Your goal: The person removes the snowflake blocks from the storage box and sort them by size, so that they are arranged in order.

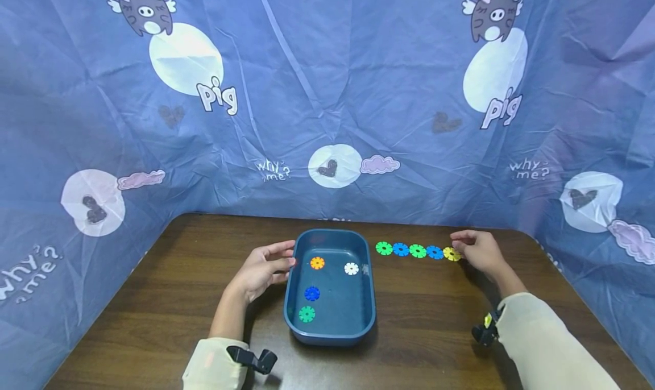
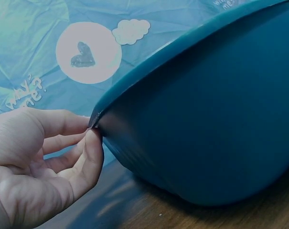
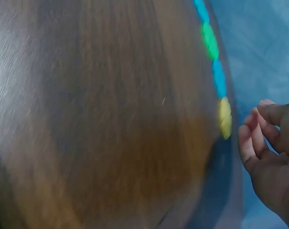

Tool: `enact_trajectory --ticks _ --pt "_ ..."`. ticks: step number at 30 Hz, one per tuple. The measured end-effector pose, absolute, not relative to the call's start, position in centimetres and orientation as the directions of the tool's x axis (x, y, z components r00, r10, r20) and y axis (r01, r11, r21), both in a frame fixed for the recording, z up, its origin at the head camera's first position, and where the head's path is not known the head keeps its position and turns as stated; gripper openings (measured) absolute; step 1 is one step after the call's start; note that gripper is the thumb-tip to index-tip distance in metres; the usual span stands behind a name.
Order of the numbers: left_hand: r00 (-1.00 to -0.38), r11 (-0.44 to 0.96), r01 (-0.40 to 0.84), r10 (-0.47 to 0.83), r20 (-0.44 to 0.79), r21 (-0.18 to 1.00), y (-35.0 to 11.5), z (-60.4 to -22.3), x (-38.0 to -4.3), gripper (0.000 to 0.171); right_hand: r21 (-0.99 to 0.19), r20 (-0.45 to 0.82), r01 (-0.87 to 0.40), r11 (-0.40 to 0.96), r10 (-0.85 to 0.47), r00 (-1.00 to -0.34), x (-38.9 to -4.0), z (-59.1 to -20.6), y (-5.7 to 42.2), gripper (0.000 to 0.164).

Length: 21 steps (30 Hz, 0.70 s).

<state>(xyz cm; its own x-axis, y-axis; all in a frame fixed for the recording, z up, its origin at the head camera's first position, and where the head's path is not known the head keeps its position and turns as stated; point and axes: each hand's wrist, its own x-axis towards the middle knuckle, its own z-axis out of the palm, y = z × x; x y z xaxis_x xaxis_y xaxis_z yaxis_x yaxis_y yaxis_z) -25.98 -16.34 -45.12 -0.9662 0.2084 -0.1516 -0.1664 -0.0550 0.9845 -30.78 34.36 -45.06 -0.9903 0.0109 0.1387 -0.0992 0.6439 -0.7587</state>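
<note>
My left hand [image 1: 260,272] pinches the left rim of a deep blue plastic basin [image 1: 330,340] between thumb and fingers; in the left wrist view the basin's outer wall [image 2: 201,124] fills the right side. Inside lie an orange notched disc [image 1: 317,263], a white disc [image 1: 351,269], a dark blue disc [image 1: 312,293] and a green disc [image 1: 307,314]. To the right, green and blue snowflake discs [image 1: 401,249] form a row on the table, ending in a yellow disc [image 1: 451,254]. Beside that yellow disc hovers my right hand [image 3: 273,148], fingers loosely bent and holding nothing.
The brown wooden table [image 1: 430,327] has rounded far corners. Right behind it hangs a blue printed cloth [image 1: 286,94], which also runs along both sides. The disc row lies near the table's far edge. Each wrist wears a black camera mount [image 1: 252,358].
</note>
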Motion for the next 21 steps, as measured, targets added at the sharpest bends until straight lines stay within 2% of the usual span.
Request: enact_trajectory --ticks 13,21 --pt "-0.967 -0.046 -0.171 0.199 -0.159 0.984 -16.3 -45.1 -26.0 0.051 -0.672 0.201 -0.34 0.657 -0.28 -0.939 -30.9 -41.7 24.7 0.018" --pt "-0.966 -0.046 -0.162 0.211 -0.148 0.986 -16.4 -45.1 -25.9 0.051 -0.579 0.229 -0.517 0.631 -0.483 -0.845 -29.4 -40.9 18.9 0.016"
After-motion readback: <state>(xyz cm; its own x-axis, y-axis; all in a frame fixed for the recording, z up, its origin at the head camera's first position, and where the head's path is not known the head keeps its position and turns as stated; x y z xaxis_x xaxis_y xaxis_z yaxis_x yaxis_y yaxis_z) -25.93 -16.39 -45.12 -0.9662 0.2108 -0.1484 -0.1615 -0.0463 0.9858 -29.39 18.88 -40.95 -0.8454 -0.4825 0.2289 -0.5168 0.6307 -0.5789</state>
